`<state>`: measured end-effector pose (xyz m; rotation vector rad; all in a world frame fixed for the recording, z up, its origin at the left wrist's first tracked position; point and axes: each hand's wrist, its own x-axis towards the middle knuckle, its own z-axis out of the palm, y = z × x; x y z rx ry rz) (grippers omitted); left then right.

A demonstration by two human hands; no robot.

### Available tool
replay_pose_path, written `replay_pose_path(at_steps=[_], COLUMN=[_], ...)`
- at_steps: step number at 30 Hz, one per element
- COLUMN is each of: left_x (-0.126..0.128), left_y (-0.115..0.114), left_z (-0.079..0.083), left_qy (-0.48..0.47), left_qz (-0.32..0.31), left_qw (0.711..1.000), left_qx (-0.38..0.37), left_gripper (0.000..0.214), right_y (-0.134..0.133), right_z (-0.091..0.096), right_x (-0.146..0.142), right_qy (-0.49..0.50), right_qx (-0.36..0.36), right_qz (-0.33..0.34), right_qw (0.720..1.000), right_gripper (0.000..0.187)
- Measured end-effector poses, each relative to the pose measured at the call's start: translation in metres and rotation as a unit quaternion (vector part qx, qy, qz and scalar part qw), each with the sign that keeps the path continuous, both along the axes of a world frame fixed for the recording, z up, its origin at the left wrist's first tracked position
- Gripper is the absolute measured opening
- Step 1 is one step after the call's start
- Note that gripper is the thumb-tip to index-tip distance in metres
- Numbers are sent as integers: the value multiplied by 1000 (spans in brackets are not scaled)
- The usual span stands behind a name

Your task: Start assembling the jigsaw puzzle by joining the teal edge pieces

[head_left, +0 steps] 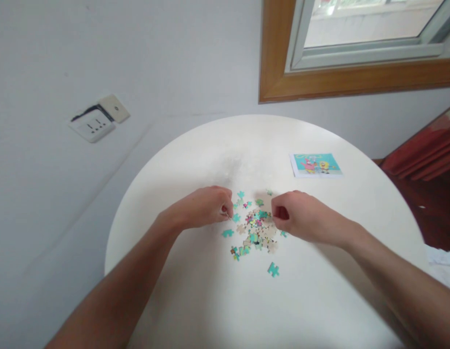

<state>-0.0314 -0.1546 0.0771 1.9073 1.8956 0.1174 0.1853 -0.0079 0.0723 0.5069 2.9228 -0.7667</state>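
Loose jigsaw puzzle pieces (264, 232) lie in a small heap on the white round table, some with teal or coloured faces and some with plain beige backs. At the heap's left edge my left hand (212, 206) pinches what looks like a puzzle piece, mostly hidden by the fingers. My right hand (296, 213) is closed at the right side, thumb and finger together on a small piece just over the heap. A teal piece (228, 233) lies below my left hand. Another teal piece (273, 269) sits apart, nearer to me.
A picture card (315, 165) with two cartoon figures on teal lies at the back right of the table (196, 150). Behind stand a white wall with a socket (92, 125) and a wood-framed window (272, 58). Red cloth (425, 145) hangs at the far right.
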Motion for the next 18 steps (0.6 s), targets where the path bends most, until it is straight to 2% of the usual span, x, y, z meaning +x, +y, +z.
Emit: replay_pose_path(at_steps=[4,7,12,16,18], left_x=[-2,-3,-4,-6,-7], left_y=[-3,-4,-6,-10,-10], left_z=[-2,-1,-2,-2,0], left_qy=[39,63,109,64,27], left_qz=[25,51,77,47,35], left_qw=[999,997,991,996,997], left_qx=[-16,-11,-6,-40,-70], left_gripper=[12,10,6,4,10], right_y=[2,1,7,20,24], right_z=[10,13,11,12,13], right_x=[11,18,19,14,14], right_qy=[-59,-96,-121,-130,-138], right_qx=[178,258,294,303,302], right_qz=[19,15,-11,-83,-111], right_qw=[982,961,948,940,937], right_gripper=[11,12,15,15,15])
